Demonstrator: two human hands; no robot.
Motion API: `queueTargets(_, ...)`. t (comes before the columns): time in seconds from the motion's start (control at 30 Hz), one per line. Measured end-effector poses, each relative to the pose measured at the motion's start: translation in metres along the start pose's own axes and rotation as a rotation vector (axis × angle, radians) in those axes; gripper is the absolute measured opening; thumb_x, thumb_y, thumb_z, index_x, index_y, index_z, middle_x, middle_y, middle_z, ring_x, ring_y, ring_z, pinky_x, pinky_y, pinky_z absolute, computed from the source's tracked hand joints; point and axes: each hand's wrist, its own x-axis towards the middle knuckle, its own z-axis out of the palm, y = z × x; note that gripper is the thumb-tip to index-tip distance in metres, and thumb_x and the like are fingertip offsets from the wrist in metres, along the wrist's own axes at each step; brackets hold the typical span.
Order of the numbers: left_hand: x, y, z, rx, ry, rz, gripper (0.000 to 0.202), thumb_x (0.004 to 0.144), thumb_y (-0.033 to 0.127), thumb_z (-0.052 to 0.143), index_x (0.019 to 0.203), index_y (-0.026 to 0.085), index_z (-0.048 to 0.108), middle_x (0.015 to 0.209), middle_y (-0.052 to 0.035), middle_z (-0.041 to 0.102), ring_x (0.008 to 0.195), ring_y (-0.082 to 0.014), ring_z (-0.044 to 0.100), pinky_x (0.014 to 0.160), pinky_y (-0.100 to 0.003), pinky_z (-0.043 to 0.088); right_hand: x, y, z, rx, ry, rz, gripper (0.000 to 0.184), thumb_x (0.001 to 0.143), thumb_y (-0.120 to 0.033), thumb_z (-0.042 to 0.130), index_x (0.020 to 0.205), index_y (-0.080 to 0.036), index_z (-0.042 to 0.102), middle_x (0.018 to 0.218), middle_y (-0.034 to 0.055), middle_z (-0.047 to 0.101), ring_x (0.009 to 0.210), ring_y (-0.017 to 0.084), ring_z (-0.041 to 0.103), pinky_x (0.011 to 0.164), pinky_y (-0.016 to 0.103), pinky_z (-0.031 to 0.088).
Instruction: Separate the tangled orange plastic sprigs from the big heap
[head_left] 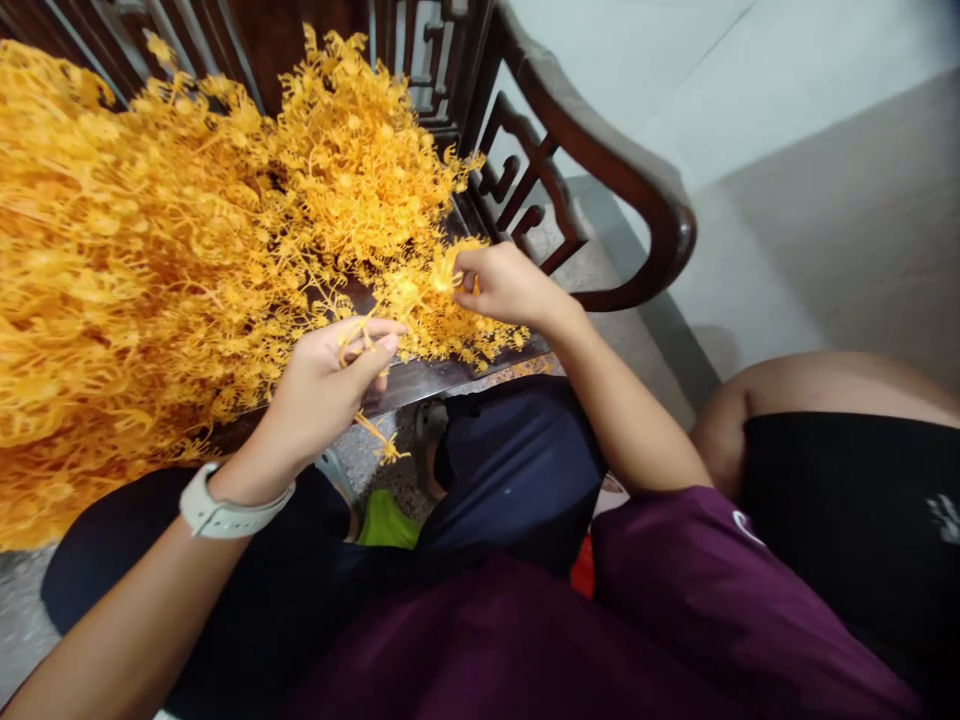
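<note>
Holding yellow sprig (pixel 388 447) in left hand (pixel 330 378), left of armrest (pixel 600 145); pinching yellow sprays (pixel 367 185) with right hand (pixel 504 282), nearer armrest. Could snag or snap stems if tugging through tangled tips.

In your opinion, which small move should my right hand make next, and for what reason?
Probably the right hand should draw the yellow sprig at its fingertips toward the left hand. The left hand holds a yellow stem and is close by, so the two pieces could be brought together easily. Whether the right hand grips its sprig is unclear.
</note>
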Motion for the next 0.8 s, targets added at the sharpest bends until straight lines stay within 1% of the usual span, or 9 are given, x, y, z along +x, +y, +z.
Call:
queueTargets(0.07,0.000,0.000,-0.004,0.011,0.035,-0.016,0.035,0.099,0.036,0.079,0.129,0.018,0.080,0.067,0.0039,0.063,0.057,-0.0103,0.054,0.054,-0.024,0.039,-0.001,-0.003,-0.002,-0.045,-0.083,0.033,0.023,0.083,-0.007,0.077,0.104,-0.015,0.072,0.085,0.0052,0.077,0.078,0.021,0.066,0.078,0.036,0.044)
queueTargets(0.13,0.001,-0.001,-0.008,0.042,0.064,-0.013,0.041,0.100,0.037,0.080,0.136,0.019,0.080,0.069,0.0034,0.065,0.060,-0.0106,0.055,0.057,-0.024,0.039,-0.002,-0.009,-0.005,-0.031,-0.044,0.047,0.026,0.093,-0.014,0.074,0.120,-0.013,0.071,0.086,0.0066,0.077,0.080,0.021,0.065,0.079,0.037,0.043)
queueTargets(0.2,0.003,-0.004,-0.009,0.060,0.085,-0.007,0.042,0.100,0.039,0.080,0.137,0.019,0.080,0.071,0.0025,0.066,0.063,-0.0110,0.056,0.059,-0.024,0.040,-0.005,-0.020,-0.007,0.118,0.083,-0.004,0.021,0.110,-0.029,0.059,0.118,-0.013,0.071,0.085,0.0065,0.074,0.079,0.020,0.064,0.080,0.037,0.043)
queueTargets(0.27,0.005,-0.006,-0.010,0.059,0.093,0.005,0.043,0.101,0.042,0.079,0.138,0.019,0.079,0.072,0.0020,0.067,0.065,-0.0116,0.055,0.060,-0.025,0.039,-0.008,-0.036,-0.008,0.364,0.197,-0.087,0.044,0.119,-0.047,0.042,0.106,-0.016,0.071,0.085,0.0050,0.072,0.077,0.017,0.062,0.078,0.034,0.044)
queueTargets(0.37,0.006,-0.007,-0.009,0.087,0.090,0.038,0.044,0.102,0.045,0.077,0.136,0.017,0.079,0.075,0.0013,0.067,0.065,-0.0119,0.053,0.060,-0.026,0.038,-0.014,-0.057,-0.007,0.559,0.206,-0.194,0.055,0.114,-0.067,0.050,0.099,-0.018,0.071,0.082,0.0012,0.068,0.073,0.014,0.058,0.071,0.031,0.043)
queueTargets(0.47,0.005,-0.003,-0.007,0.079,0.095,0.014,0.045,0.100,0.045,0.078,0.135,0.017,0.077,0.074,0.0012,0.066,0.064,-0.0122,0.052,0.059,-0.026,0.037,-0.017,-0.063,-0.006,0.538,0.223,-0.243,0.054,0.111,-0.068,0.058,0.094,-0.018,0.071,0.078,0.0000,0.067,0.071,0.013,0.057,0.072,0.030,0.043)
queueTargets(0.6,0.003,0.003,0.001,-0.068,-0.038,-0.143,0.037,0.091,0.045,0.082,0.113,0.016,0.078,0.069,0.0019,0.060,0.053,-0.0098,0.040,0.050,-0.025,0.026,-0.014,-0.056,-0.003,0.467,0.333,-0.174,0.059,0.114,-0.068,0.053,0.083,-0.019,0.067,0.074,0.0010,0.069,0.066,0.013,0.057,0.072,0.031,0.042)
queueTargets(0.67,0.003,0.004,0.007,-0.115,-0.085,-0.166,0.032,0.091,0.046,0.080,0.100,0.016,0.076,0.067,0.0024,0.056,0.050,-0.0087,0.035,0.049,-0.024,0.023,-0.008,-0.052,0.002,0.390,0.355,-0.138,0.064,0.112,-0.072,0.052,0.079,-0.019,0.065,0.070,0.0011,0.067,0.063,0.013,0.054,0.070,0.032,0.040)
queueTargets(0.8,0.003,0.002,0.015,-0.108,-0.018,-0.081,0.026,0.096,0.044,0.074,0.095,0.018,0.072,0.067,0.0023,0.054,0.054,-0.0108,0.041,0.050,-0.024,0.029,0.007,-0.053,0.008,0.281,0.392,-0.080,0.071,0.110,-0.080,0.047,0.075,-0.019,0.062,0.064,-0.0001,0.057,0.060,0.013,0.047,0.066,0.033,0.035)
